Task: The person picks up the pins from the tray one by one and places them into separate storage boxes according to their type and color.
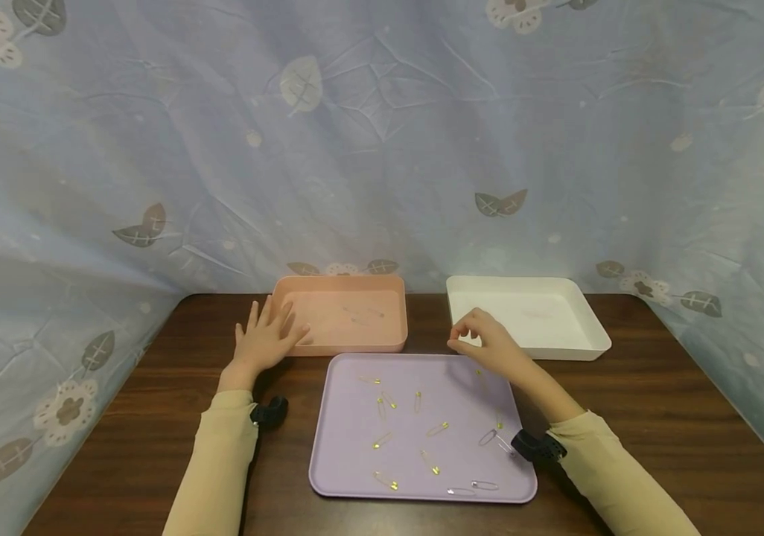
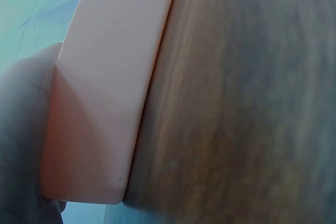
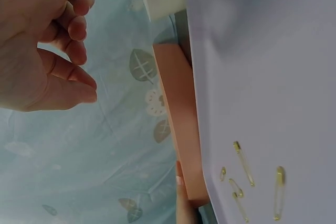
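Observation:
My left hand (image 1: 266, 335) lies flat with fingers spread on the front left corner of a pink tray (image 1: 348, 345); the left wrist view shows only that tray's wall (image 2: 110, 77) and a bit of the hand (image 2: 21, 129). My right hand (image 1: 469, 336) hovers above the far right corner of a lilac tray (image 1: 355, 465), fingers curled, thumb and forefinger tips close together (image 3: 93, 89). No pin shows between them. Several gold safety pins (image 1: 382, 439) and a few silver ones (image 1: 485, 485) lie scattered on the lilac tray (image 3: 273, 77). Two faint pins (image 1: 358, 318) rest inside the pink tray.
A white tray (image 1: 556, 350) stands at the back right, just beyond my right hand. All trays sit on a dark wooden table (image 1: 657, 417). A pale blue cloth with leaf prints (image 1: 382, 149) hangs behind and at both sides.

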A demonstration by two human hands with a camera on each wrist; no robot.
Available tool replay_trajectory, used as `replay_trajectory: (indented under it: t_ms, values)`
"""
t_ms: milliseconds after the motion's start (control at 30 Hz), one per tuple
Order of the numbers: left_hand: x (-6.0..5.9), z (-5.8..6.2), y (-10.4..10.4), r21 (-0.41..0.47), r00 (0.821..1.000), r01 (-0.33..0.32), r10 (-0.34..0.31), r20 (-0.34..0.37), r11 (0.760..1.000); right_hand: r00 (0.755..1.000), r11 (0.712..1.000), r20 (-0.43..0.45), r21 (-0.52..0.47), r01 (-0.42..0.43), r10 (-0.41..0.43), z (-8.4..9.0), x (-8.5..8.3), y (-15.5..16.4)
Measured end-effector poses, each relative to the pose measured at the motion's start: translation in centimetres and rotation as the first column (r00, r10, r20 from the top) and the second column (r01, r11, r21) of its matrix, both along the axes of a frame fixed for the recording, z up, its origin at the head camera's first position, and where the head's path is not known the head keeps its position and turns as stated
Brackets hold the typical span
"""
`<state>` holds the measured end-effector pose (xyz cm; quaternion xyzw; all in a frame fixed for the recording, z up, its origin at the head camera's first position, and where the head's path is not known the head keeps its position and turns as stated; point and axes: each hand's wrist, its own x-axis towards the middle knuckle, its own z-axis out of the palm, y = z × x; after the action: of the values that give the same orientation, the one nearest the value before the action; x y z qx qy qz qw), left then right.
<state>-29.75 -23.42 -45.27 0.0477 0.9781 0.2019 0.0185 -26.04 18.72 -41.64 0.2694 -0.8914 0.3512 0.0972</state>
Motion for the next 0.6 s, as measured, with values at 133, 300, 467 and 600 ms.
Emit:
replay_trajectory:
  t_ms: [133,300,467,600]
  values:
    - [-0.1,0.0,0.0,-0.003,1.000,0.002,-0.002,-0.004,1.000,0.999,1.000,0.042,-0.020,0.006,-0.005,-0.4,1.0,1.1]
    - [-0.1,-0.1,0.0,-0.007,1.000,-0.004,0.003,-0.008,1.000,0.996,0.998,0.086,-0.056,0.002,0.002,-0.6,2.1,2.1]
    - [-0.2,-0.3,-0.1,-0.010,1.000,-0.007,0.006,-0.011,1.000,0.990,0.995,0.141,-0.095,0.005,0.009,-0.8,3.3,3.1]
    - [-0.3,-0.5,-0.2,-0.010,1.000,-0.011,0.011,-0.011,1.000,0.989,0.994,0.144,-0.109,-0.021,0.037,-1.2,4.1,4.0]
